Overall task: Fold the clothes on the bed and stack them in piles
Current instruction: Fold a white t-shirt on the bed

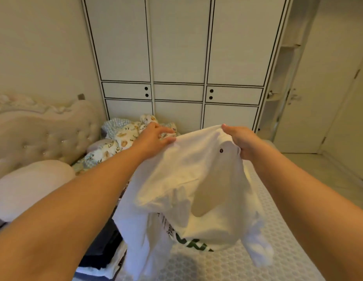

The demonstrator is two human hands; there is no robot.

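Over the bed [247,266]: a white shirt [188,191] hung in the air, its top edge stretched between both hands.
Left hand [154,138]: fingers curled, pinching the shirt's upper left edge.
Right hand [239,140]: gripped the upper right edge.
Shirt axis: long axis ran downward from the hands, hem and sleeves dangling toward the mattress.
Left of shirt: dark folded clothes [103,246] lay stacked.

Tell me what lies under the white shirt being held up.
Under the white shirt shows the patterned mattress, with folded dark clothes at its left. Whatever lies directly beneath the hanging cloth is hidden.
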